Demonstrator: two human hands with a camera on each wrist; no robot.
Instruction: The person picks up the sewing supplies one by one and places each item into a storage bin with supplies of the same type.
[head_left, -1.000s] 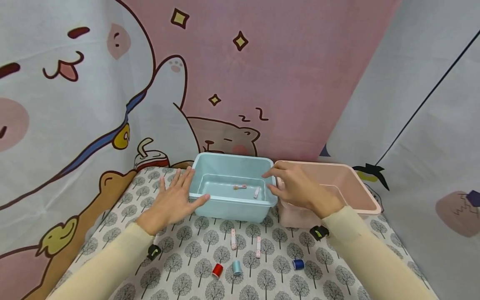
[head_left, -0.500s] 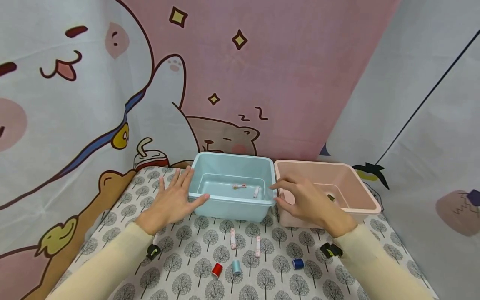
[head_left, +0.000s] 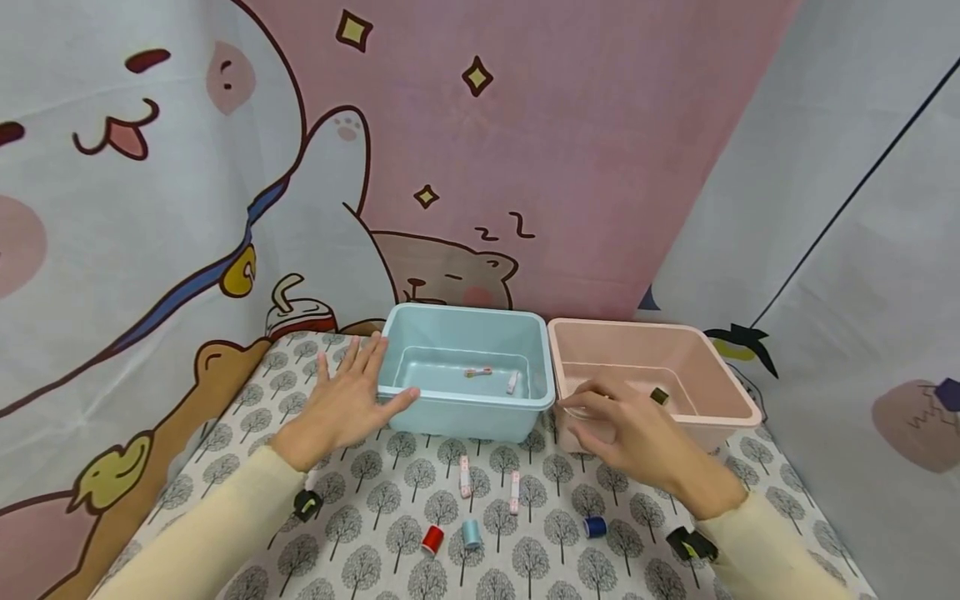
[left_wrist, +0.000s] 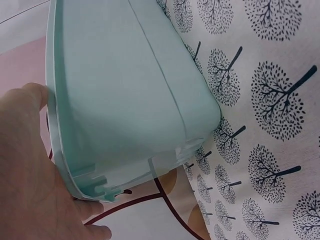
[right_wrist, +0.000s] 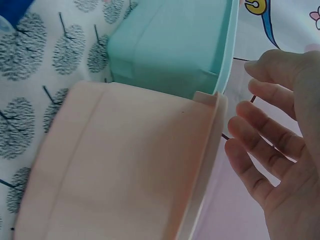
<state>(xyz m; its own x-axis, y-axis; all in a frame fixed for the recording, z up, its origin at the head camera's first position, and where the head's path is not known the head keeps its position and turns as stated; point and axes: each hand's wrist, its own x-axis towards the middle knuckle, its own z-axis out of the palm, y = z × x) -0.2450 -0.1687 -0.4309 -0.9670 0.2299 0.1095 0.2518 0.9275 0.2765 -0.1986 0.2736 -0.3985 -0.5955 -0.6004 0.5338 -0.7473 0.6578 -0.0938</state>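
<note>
My left hand (head_left: 341, 408) rests with fingers spread and straight against the front left corner of a light blue bin (head_left: 465, 417). The left wrist view shows its thumb and fingertips at the bin's rim. Inside the bin lie a small orange-and-pink item (head_left: 477, 372) and a small pale pink-and-white piece (head_left: 512, 382). My right hand (head_left: 637, 433) is over the front left rim of a peach bin (head_left: 720, 421), fingers loosely bent and holding nothing. The right wrist view shows its fingers (right_wrist: 260, 162) apart from the rim. A small dark green item (head_left: 659, 396) lies in the peach bin.
In front of the bins lie two pink-and-white strips, the left strip (head_left: 465, 477) and the right strip (head_left: 514, 492). Nearer are a red thread spool (head_left: 432, 539), a light blue spool (head_left: 471, 534) and a dark blue spool (head_left: 595, 527). A printed curtain (head_left: 585, 167) hangs behind.
My right hand has drawn back from the blue bin's right edge, moving right and nearer. The dark green item in the peach bin has come into sight. My left hand stays put.
</note>
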